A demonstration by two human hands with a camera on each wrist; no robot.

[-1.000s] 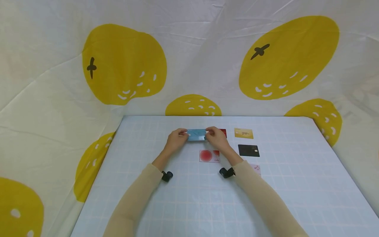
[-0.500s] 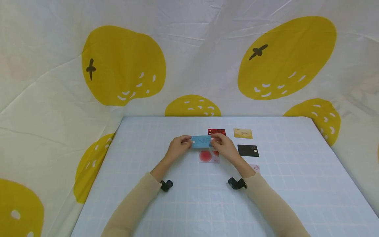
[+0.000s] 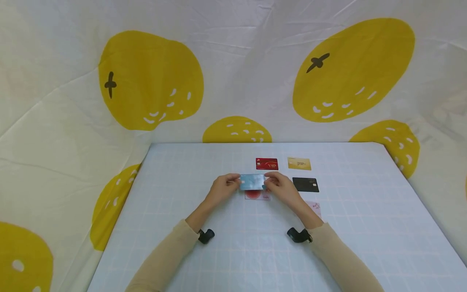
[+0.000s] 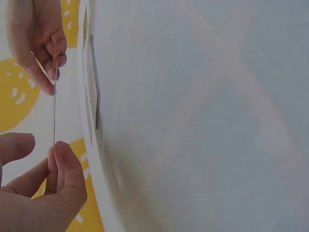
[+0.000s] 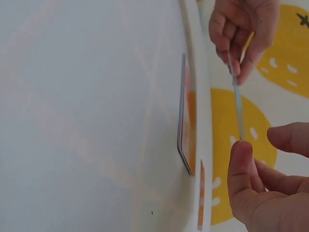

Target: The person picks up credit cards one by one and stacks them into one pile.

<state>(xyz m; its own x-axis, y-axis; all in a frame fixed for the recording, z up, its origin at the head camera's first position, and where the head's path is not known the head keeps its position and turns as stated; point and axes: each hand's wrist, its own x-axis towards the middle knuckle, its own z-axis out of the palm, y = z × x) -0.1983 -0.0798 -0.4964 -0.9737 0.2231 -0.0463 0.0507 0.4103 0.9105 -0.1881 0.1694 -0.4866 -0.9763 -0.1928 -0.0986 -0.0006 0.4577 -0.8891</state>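
In the head view a light blue plastic card (image 3: 252, 182) is pinched at both short ends above the table. My left hand (image 3: 222, 188) has its left end between thumb and fingers, and my right hand (image 3: 282, 190) pinches the right end. Both wrist views show this card (image 5: 238, 113) edge-on, spanning the gap between the hands and apart from the tabletop. Directly below it in the head view lies a pink-and-white card (image 3: 257, 196) with a red circle, its upper part covered by the blue one. A red card marked VIP (image 3: 266, 164) lies just behind.
A gold card (image 3: 299, 163) lies at the back right, with a black card (image 3: 305, 184) in front of it. Closer to me, a pale pink card (image 3: 315, 208) is partly hidden by my right forearm. The pale checked tablecloth (image 3: 175, 182) meets a fruit-patterned curtain (image 3: 248, 73) behind.
Both hands have drawn the blue card toward me and a little to the right. The red card, mostly covered before, now shows fully, while the pink-and-white one is partly covered.
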